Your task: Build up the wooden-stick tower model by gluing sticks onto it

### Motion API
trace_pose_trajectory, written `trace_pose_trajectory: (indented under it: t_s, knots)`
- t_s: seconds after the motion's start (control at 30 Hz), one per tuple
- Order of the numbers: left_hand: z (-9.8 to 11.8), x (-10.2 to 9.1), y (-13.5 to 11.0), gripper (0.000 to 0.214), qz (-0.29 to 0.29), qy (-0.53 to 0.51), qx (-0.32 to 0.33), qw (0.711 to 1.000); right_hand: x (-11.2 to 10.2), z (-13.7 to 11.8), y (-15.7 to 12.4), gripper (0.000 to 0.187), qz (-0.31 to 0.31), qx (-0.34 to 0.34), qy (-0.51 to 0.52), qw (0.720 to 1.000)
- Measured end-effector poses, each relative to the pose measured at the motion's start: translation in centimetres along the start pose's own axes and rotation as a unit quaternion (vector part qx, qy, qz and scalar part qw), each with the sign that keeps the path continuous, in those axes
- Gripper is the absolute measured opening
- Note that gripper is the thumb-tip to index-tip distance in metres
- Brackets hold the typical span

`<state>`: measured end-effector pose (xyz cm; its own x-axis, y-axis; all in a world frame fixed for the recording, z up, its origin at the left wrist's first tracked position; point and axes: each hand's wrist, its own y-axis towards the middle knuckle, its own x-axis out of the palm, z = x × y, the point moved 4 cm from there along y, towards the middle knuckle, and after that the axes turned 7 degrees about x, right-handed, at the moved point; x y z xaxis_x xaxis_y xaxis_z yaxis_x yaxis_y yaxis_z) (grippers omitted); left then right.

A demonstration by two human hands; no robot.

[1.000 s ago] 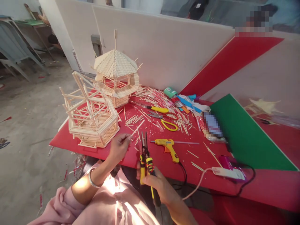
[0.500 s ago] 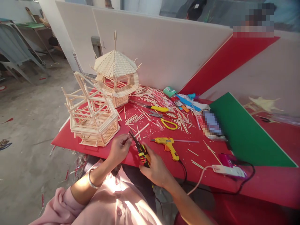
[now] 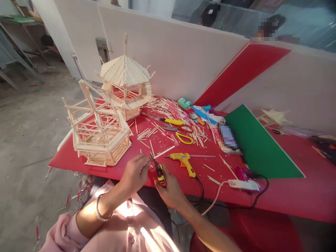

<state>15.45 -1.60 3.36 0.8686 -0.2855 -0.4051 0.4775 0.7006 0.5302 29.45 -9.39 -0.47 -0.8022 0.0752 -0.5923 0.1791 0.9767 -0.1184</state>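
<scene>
While my right grip point(image 3: 168, 187) is wrapped around the handles of the pliers point(image 3: 159, 172), my left grip point(image 3: 136, 173) is pinched on one end of a pale stick point(image 3: 166, 152). The stick slants up and away to the right from my left fingertips, above the near part of the red desk point(image 3: 283, 197), and the tips of the pliers meet it just beside those fingertips. Whether the tips are closed on the wood I cannot tell; they are too small to read. Both my hands are close together at the front edge.

Just right of the pliers, the yellow glue gun point(image 3: 185, 162) lies on its side, nozzle pointing left toward the stick, with a black cord point(image 3: 201, 185) running from its handle down over the edge. Beyond the stick are the scissors point(image 3: 176, 132) with yellow handles, and behind them a second yellow-handled tool point(image 3: 174, 121). Loose sticks point(image 3: 147, 133) are scattered around both, thickest toward the back. To my left stands an open frame point(image 3: 110, 145) of sticks, and behind it a roofed model point(image 3: 125, 71) topped by a spire. Further right lie a power strip point(image 3: 240, 184) and a slanted green board point(image 3: 262, 147). A white panel point(image 3: 170, 56) rises behind everything.
</scene>
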Motion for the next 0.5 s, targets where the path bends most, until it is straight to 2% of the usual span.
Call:
trace_pose_trajectory:
  t_s: [0.07, 0.13, 0.23, 0.33, 0.4, 0.5]
  knots:
    - [-0.2, -0.1, -0.3, 0.024, 0.013, -0.017, 0.009, 1.0, 0.0, -0.2, 0.0, 0.03, -0.013, 0.008, 0.008, 1.0]
    - [-0.4, -0.2, -0.4, 0.024, 0.015, -0.042, -0.011, 0.999, -0.2, -0.3, -0.2, 0.034, -0.025, 0.021, 0.009, 0.999]
    - [-0.7, -0.4, -0.3, 0.025, -0.018, -0.101, -0.099, 0.99, -0.8, -0.6, -0.7, 0.042, -0.045, 0.021, 0.008, 0.999]
    - [-1.1, -0.5, -0.3, 0.027, -0.075, -0.173, -0.204, 0.961, -1.2, -0.8, -1.1, 0.052, -0.057, 0.014, -0.001, 0.998]
    - [-1.3, -0.4, -0.4, 0.028, -0.096, -0.219, -0.244, 0.94, -1.2, -0.7, -1.2, 0.052, -0.063, 0.025, -0.011, 0.998]
    - [-1.6, -0.3, -0.7, 0.031, -0.094, -0.265, -0.28, 0.918, -0.7, -0.2, -1.2, 0.046, -0.064, 0.044, -0.026, 0.997]
